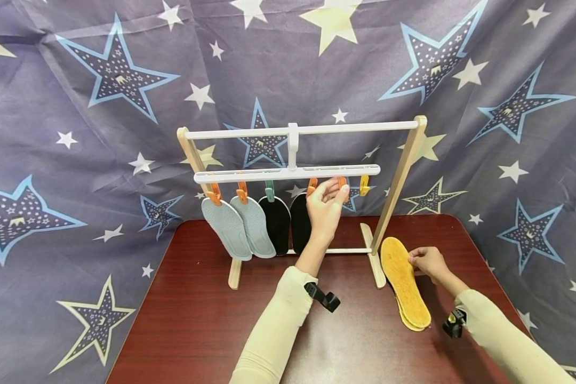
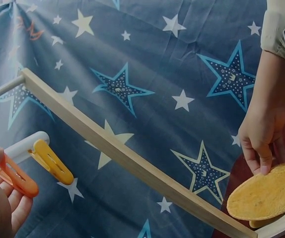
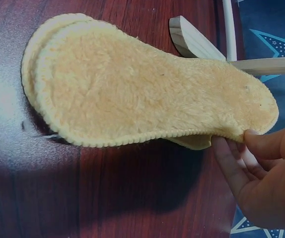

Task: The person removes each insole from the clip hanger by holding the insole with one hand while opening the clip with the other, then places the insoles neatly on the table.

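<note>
My left hand [image 1: 325,209] is raised to the white hanger bar [image 1: 249,175], thumb and fingers pinching an orange clip [image 2: 19,178] near its right end. Nothing hangs from that clip. A yellow clip [image 1: 364,186] beside it is bare too. On the table at the right, my right hand [image 1: 431,262] pinches the side edge of a fuzzy yellow insole [image 3: 147,87] between thumb and fingers, near its narrower end. A second yellow insole [image 3: 31,74] lies beneath, mostly hidden. Pale blue insoles [image 1: 226,226] and black insoles [image 1: 274,224] hang from clips left of my left hand.
The hanger hooks over the white top rail [image 1: 360,128] of a rack with wooden posts [image 1: 399,181]. A wooden foot [image 1: 373,256] of the rack stands just left of the yellow insoles. Behind the dark red table [image 1: 192,320] hangs a star-patterned cloth [image 1: 77,213].
</note>
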Demonstrator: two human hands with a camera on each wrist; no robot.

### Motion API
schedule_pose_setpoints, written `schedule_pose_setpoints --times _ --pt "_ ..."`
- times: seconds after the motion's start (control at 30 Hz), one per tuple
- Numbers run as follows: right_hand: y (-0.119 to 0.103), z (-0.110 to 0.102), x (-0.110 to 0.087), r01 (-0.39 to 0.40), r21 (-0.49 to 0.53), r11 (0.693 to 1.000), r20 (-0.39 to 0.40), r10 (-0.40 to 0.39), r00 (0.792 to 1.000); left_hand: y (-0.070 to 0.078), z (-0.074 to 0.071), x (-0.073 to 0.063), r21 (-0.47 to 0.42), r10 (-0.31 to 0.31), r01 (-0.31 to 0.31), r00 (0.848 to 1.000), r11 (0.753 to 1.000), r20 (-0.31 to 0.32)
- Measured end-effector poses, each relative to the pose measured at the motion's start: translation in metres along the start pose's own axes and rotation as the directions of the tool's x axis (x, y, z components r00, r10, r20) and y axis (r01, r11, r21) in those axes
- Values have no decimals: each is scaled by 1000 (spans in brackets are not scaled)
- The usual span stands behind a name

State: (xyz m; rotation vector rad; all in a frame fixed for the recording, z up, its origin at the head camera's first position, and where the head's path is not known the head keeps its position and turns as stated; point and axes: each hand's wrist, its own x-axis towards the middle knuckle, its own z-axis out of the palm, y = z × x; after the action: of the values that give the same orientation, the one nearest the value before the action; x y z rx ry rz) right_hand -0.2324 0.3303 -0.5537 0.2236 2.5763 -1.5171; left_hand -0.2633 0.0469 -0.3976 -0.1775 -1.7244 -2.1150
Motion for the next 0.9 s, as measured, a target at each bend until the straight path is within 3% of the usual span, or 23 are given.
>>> schedule_pose_setpoints --times 0.9 --pt "13 6 9 -62 -27 998 -31 61 998 0 0 -1 -3 12 -12 1000 1000 -1"
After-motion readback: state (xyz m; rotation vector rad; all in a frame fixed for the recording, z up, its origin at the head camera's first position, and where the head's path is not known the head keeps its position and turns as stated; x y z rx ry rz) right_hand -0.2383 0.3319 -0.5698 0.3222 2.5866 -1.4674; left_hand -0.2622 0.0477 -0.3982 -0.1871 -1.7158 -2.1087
